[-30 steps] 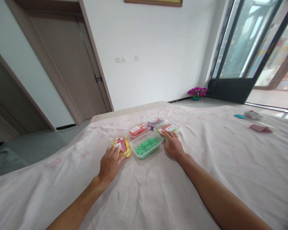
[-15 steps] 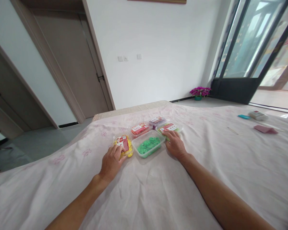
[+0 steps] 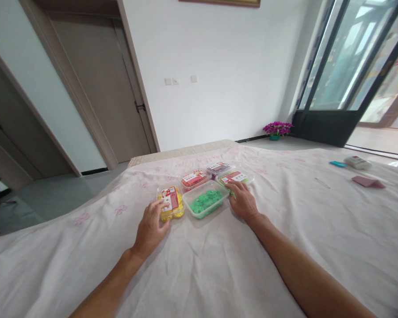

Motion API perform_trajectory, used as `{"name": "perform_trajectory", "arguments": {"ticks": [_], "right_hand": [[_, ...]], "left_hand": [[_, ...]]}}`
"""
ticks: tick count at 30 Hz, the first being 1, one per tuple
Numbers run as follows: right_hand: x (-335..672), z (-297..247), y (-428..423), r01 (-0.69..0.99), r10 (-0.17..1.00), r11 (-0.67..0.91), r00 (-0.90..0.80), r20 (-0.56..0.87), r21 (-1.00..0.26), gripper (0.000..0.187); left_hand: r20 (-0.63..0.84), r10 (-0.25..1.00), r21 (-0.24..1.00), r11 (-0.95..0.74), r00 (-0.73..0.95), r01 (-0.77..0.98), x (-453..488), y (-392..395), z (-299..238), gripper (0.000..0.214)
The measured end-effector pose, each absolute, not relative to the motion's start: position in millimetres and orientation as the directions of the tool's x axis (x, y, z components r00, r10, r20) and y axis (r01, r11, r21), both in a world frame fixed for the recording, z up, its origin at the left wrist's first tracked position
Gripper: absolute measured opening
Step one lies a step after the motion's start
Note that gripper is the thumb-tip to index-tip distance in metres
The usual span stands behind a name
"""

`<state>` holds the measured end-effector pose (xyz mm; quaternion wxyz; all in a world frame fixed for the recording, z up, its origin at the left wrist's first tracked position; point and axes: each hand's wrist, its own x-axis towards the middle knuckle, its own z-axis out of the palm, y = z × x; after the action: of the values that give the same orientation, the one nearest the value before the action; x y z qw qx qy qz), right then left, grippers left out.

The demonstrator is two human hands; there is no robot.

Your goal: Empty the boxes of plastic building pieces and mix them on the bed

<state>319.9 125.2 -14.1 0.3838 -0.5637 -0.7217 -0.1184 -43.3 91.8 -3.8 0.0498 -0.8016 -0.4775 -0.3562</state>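
A: State the condition of the left hand (image 3: 151,227).

B: Thumb and fingers are set moderately wide. The fingertips lie over the left side of the yellow box (image 3: 175,213); the thumb is beside its near edge. The hand is not closed around the box.

A: State the condition of the right hand (image 3: 243,202).

B: The fingers are bent, with their tips over the near edge of the lime box (image 3: 239,176). The palm side is hidden; it cannot be told whether the hand grips or only rests.

A: Give the location of the boxes.

B: On the cloth (image 3: 199,274), toward its far edge and inward from its far left corner. The yellow box is leftmost. The unlidded green tray (image 3: 205,202) stands between the hands. The red box (image 3: 195,178) is behind the tray; the purple box (image 3: 219,167) is farthest back, between red and lime.

A: List items near the cloth's far edge, at right.

B: A blue item (image 3: 337,164), a packet (image 3: 357,162) and a pink sheet (image 3: 368,181).

A: State the change from half a second earlier.

B: The left thumb has moved off the yellow box's near right corner, and its gap to the fingers has widened. The right hand and all containers keep their arrangement.
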Motion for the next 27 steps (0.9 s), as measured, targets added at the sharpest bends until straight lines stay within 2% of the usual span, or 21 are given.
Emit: {"name": "perform_trajectory", "arguments": {"ticks": [9,14,18,27], "right_hand": [[321,-11,123,0.940,0.688,0.225,0.033,0.725,-0.256,0.058],[327,-13,127,0.952,0.668,0.173,0.073,0.740,-0.251,0.054],[329,-17,130,0.956,0.659,0.198,0.033,0.752,-0.215,0.054],[331,-21,133,0.955,0.658,0.201,0.033,0.752,-0.218,0.055]], "left_hand": [[0.667,0.700,0.288,-0.560,0.257,0.777,-54,101,-14,0.058],[0.596,0.792,0.416,-0.445,0.132,0.793,-66,107,-26,0.061],[0.522,0.838,0.502,-0.450,0.156,0.739,-66,106,-34,0.063],[0.500,0.857,0.499,-0.404,0.126,0.767,-56,101,-31,0.064]]}}
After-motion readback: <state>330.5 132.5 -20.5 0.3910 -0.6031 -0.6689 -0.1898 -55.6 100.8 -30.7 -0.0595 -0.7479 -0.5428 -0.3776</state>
